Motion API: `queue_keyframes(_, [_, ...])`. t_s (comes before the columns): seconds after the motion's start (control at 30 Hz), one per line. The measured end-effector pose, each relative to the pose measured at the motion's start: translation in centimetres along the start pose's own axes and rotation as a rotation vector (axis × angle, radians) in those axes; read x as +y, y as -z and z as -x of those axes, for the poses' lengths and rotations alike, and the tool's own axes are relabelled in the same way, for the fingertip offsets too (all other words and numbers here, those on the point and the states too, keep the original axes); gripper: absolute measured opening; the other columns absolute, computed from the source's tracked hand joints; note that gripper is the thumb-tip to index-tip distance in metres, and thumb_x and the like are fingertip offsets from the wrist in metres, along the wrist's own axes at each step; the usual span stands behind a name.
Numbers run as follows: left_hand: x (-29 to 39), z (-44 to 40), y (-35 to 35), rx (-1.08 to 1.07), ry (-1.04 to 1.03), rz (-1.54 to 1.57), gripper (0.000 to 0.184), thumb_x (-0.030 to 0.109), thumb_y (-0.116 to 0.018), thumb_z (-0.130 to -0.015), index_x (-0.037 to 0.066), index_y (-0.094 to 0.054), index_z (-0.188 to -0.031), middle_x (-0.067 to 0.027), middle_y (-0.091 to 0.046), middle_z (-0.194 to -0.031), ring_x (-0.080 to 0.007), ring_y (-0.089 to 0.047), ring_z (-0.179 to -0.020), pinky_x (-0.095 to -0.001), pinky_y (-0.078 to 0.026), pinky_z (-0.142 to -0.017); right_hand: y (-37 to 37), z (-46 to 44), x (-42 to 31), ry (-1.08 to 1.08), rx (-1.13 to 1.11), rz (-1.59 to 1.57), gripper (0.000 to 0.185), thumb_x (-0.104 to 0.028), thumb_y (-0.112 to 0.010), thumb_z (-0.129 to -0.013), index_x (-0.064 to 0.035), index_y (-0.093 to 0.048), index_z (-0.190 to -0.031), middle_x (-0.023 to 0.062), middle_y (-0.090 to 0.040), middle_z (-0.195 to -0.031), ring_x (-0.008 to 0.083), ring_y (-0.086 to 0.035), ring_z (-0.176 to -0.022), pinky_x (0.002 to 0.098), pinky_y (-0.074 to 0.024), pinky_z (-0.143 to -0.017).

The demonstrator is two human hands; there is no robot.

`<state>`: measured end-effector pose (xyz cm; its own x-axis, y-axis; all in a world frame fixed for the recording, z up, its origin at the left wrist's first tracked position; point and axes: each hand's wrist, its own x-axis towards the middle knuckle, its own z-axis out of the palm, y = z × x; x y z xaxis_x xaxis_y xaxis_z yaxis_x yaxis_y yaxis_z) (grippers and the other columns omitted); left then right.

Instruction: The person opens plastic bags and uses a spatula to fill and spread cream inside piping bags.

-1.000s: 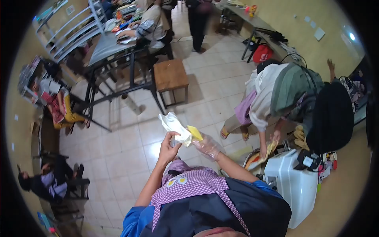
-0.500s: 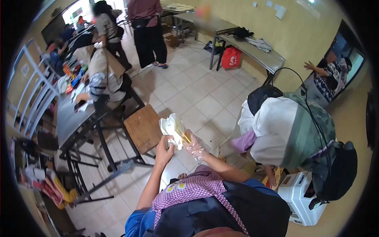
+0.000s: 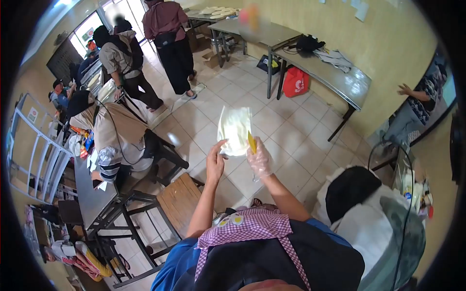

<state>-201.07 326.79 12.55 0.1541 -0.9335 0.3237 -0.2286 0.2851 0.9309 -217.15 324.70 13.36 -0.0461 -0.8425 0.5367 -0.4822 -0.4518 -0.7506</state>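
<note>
A pale, thin, glossy sheet or bag (image 3: 235,128) is held up before me, its upper edge loose. My left hand (image 3: 215,162) is bare and pinches its lower left corner. My right hand (image 3: 260,159), in a clear plastic glove, is closed round a flat yellow piece (image 3: 252,143) beside the sheet's right edge. What the yellow piece is, I cannot make out. Both hands are raised over the tiled floor, in front of a checked pink apron (image 3: 245,226).
A wooden stool (image 3: 179,201) stands left of my arms, by a dark table (image 3: 92,194) where a person (image 3: 121,136) sits. Another person (image 3: 374,218) bends close at my right. Long tables (image 3: 335,72) line the wall, with a red bag (image 3: 294,82) underneath.
My view has swung rightward and up. The pale sheet is spread flatter and held higher between my hands. The white machine at the right has left the view.
</note>
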Motion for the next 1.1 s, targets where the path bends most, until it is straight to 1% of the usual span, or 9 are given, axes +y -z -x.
queue_keyframes(0.2, [-4.0, -10.2, -5.0, 0.105, 0.200, 0.078, 0.043, -0.007, -0.028, -0.080, 0.000, -0.057, -0.110, -0.0104, -0.057, -0.108, -0.0132, -0.055, -0.085, -0.0253, -0.046, -0.075, -0.7, -8.2, 4.5, 0.112, -0.015, 0.010, 0.031, -0.001, -0.054, -0.075, -0.0072, -0.049, -0.105, 0.0145, -0.056, -0.093, 0.0351, -0.058, -0.079, 0.0404, -0.0469, -0.064])
queue_keyframes(0.33, [-4.7, -17.6, -10.8, 0.066, -0.115, 0.047, 0.039, -0.006, -0.033, -0.082, -0.001, -0.056, -0.113, -0.0115, -0.058, -0.108, -0.0188, -0.051, -0.105, -0.0277, -0.035, -0.093, 2.2, -15.1, 9.6, 0.059, -0.023, 0.100, 0.029, 0.001, -0.053, -0.078, -0.0086, -0.052, -0.105, 0.0062, -0.056, -0.090, 0.0258, -0.059, -0.080, 0.0323, -0.0469, -0.065])
queue_keyframes(0.5, [-4.6, -26.4, -17.1, -0.103, -0.273, 0.029, 0.046, -0.011, -0.035, -0.076, 0.004, -0.058, -0.113, -0.0152, -0.058, -0.107, -0.0279, -0.054, -0.099, -0.0302, -0.039, -0.090, 7.8, -21.6, 20.1, -0.710, -0.129, -1.134, 0.029, -0.020, -0.060, -0.085, -0.0079, -0.054, -0.111, -0.0048, -0.055, -0.093, 0.0103, -0.054, -0.081, 0.0236, -0.0447, -0.070])
queue_keyframes(0.63, [-6.9, -31.7, -22.3, -0.408, -0.415, -0.009, 0.047, -0.007, -0.044, -0.077, 0.009, -0.053, -0.120, -0.0149, -0.057, -0.109, -0.0327, -0.054, -0.098, -0.0325, -0.040, -0.090, 6.3, -27.4, 25.0, -0.722, 0.454, -0.748, 0.034, -0.022, -0.062, -0.084, 0.0028, -0.059, -0.107, 0.0030, -0.063, -0.091, 0.0072, -0.056, -0.081, 0.0234, -0.0452, -0.070])
queue_keyframes(0.73, [-7.7, -35.5, -26.0, -0.654, -0.526, -0.125, 0.048, 0.001, -0.053, -0.079, 0.009, -0.046, -0.126, -0.0145, -0.057, -0.107, -0.0268, -0.055, -0.097, -0.0312, -0.041, -0.086, 9.0, -30.0, 27.5, -0.814, 0.486, -0.334, 0.030, -0.022, -0.063, -0.083, 0.0035, -0.062, -0.099, 0.0022, -0.064, -0.087, 0.0102, -0.059, -0.080, 0.0257, -0.0462, -0.068])
queue_keyframes(0.8, [-9.4, -37.6, -29.4, -0.793, 0.313, 0.525, 0.039, 0.008, -0.055, -0.084, 0.004, -0.047, -0.121, -0.0141, -0.057, -0.105, -0.0183, -0.052, -0.100, -0.0310, -0.041, -0.085, 9.7, -29.8, 31.3, -0.770, 0.537, -0.304, 0.030, -0.024, -0.062, -0.084, 0.0025, -0.063, -0.097, 0.0029, -0.064, -0.087, 0.0117, -0.059, -0.079, 0.0272, -0.0462, -0.068])
queue_keyframes(0.83, [-8.4, -39.2, -31.4, -0.761, 0.390, 0.445, 0.032, 0.020, -0.051, -0.090, -0.001, -0.049, -0.114, -0.0126, -0.057, -0.103, -0.0136, -0.051, -0.098, -0.0292, -0.040, -0.083, 10.0, -30.2, 33.3, -0.690, 0.552, -0.290, 0.030, -0.026, -0.061, -0.084, 0.0015, -0.064, -0.095, 0.0036, -0.065, -0.086, 0.0133, -0.059, -0.079, 0.0286, -0.0461, -0.069])
queue_keyframes(0.93, [-11.9, -43.5, -41.6, -0.584, 0.005, 0.176, 0.045, 0.036, -0.036, -0.095, -0.006, -0.053, -0.100, -0.0086, -0.058, -0.086, -0.0148, -0.050, -0.074, -0.0266, -0.041, -0.070, 12.7, -32.2, 37.9, -0.566, 0.480, 0.001, 0.033, -0.035, -0.057, -0.085, -0.0052, -0.064, -0.098, 0.0101, -0.064, -0.078, 0.0167, -0.060, -0.072, 0.0321, -0.0458, -0.066])
queue_keyframes(1.1, [-9.3, -47.8, -54.0, -0.666, 0.120, 0.157, 0.041, 0.034, -0.045, -0.093, -0.004, -0.055, -0.082, -0.0063, -0.051, -0.061, -0.0098, -0.041, -0.059, -0.0278, -0.038, -0.054, 18.3, -36.9, 43.9, -0.568, 0.691, 0.094, 0.028, -0.028, -0.056, -0.087, -0.0037, -0.061, -0.100, 0.0129, -0.063, -0.077, 0.0186, -0.060, -0.071, 0.0320, -0.0456, -0.064])
